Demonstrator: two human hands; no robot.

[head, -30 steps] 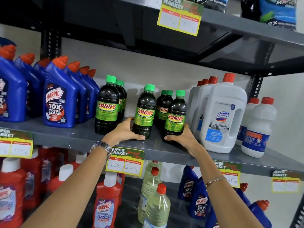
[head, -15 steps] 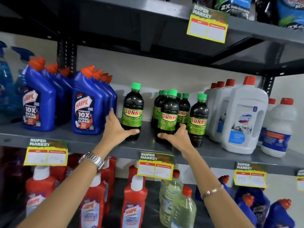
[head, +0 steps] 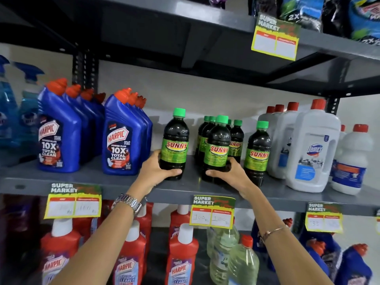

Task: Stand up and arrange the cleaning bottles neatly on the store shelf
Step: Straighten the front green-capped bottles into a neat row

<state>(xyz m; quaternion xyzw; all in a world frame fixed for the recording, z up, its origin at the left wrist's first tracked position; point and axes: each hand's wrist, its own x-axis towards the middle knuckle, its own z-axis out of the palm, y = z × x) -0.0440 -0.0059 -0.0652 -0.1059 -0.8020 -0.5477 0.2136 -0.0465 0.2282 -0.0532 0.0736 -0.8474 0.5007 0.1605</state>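
Several dark Sunny bottles with green caps stand upright on the grey middle shelf [head: 115,182]. My left hand [head: 156,171] grips the base of the leftmost Sunny bottle [head: 174,145], which stands apart from the rest. My right hand [head: 230,175] wraps the base of the front Sunny bottle [head: 218,149] of the cluster. Another Sunny bottle [head: 258,153] stands just right of that hand. More Sunny bottles [head: 236,138] stand behind, partly hidden.
Blue Harpic bottles [head: 121,136] stand in rows to the left, white Domex jugs [head: 312,149] to the right. The upper shelf [head: 205,21] hangs close overhead. Red Harpic bottles [head: 181,260] and clear bottles [head: 242,262] fill the shelf below. Price tags [head: 212,210] hang from shelf edges.
My left hand has closed around the leftmost Sunny bottle's base, and my right hand has curled around the front bottle of the cluster. The view shifted slightly left.
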